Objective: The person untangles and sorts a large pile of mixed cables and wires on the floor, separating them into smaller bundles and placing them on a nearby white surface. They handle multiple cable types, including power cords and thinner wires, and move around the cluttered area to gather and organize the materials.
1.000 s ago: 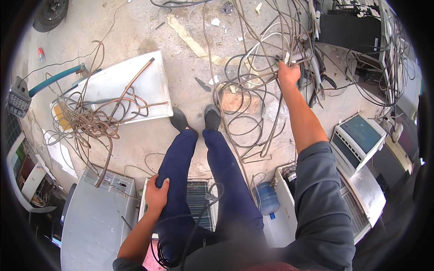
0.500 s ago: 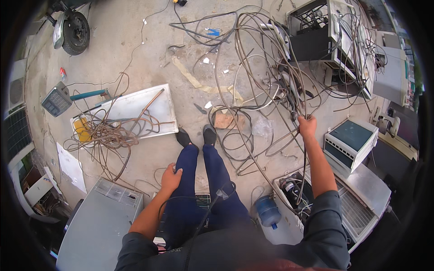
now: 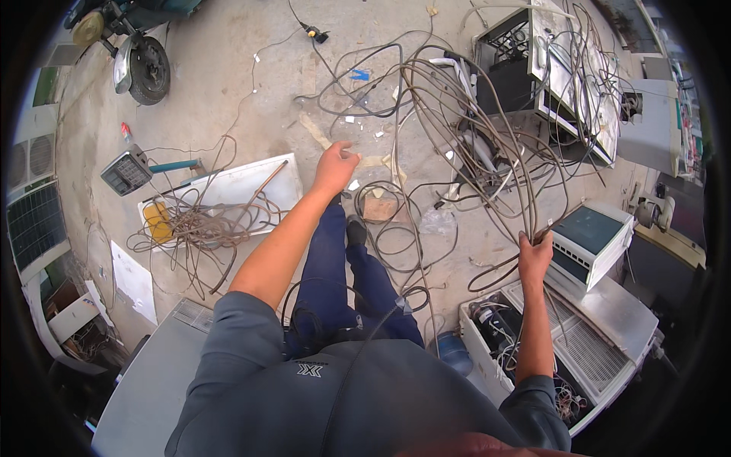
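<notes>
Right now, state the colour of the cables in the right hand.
Grey-brown cables, shown in the head view.

Long brown-grey cables (image 3: 528,199), slack, curving in loose loops; bunched inside the right fingers (image 3: 542,238)

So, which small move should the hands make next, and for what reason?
Perhaps bring the left hand across to the cables near the right hand: only the right hand grips them, the left looks empty, and their loops spread over the floor, so two hands would likely control them better.
</notes>
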`<state>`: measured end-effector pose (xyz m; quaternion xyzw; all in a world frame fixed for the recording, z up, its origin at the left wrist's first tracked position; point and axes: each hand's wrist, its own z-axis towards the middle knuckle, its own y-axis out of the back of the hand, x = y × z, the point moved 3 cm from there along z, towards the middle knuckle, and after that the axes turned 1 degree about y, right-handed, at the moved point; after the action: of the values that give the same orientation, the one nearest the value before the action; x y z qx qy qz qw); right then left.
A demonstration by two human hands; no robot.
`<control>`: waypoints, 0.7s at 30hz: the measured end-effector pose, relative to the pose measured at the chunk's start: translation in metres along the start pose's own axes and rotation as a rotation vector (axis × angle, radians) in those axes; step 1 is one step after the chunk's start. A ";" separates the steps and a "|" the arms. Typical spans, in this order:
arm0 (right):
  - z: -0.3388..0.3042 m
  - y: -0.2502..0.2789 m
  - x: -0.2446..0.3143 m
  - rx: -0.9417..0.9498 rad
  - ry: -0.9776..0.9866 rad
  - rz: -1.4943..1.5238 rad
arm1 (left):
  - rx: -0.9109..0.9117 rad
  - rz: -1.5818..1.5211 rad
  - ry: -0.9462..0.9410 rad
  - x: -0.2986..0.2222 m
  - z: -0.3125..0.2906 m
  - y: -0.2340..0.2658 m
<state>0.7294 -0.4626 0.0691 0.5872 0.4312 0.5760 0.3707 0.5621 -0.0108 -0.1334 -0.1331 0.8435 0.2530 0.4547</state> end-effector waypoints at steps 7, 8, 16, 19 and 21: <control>-0.005 0.026 0.068 0.033 -0.142 0.086 | 0.016 -0.096 0.057 -0.031 0.103 -0.025; -0.004 0.027 0.078 0.047 -0.213 0.129 | -0.017 -0.044 0.050 -0.040 0.119 -0.026; 0.032 0.010 0.165 0.002 -0.213 0.168 | 0.033 0.618 0.141 -0.092 0.235 -0.016; 0.074 -0.044 0.181 -0.034 -0.283 0.419 | -0.121 0.578 -0.008 -0.096 0.255 0.002; 0.114 -0.091 0.191 -0.074 -0.296 0.554 | -0.151 0.514 -0.019 -0.094 0.258 0.011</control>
<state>0.8290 -0.2446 0.0454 0.7458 0.1750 0.5788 0.2794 0.7889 0.1394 -0.1699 0.0541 0.8240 0.4237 0.3723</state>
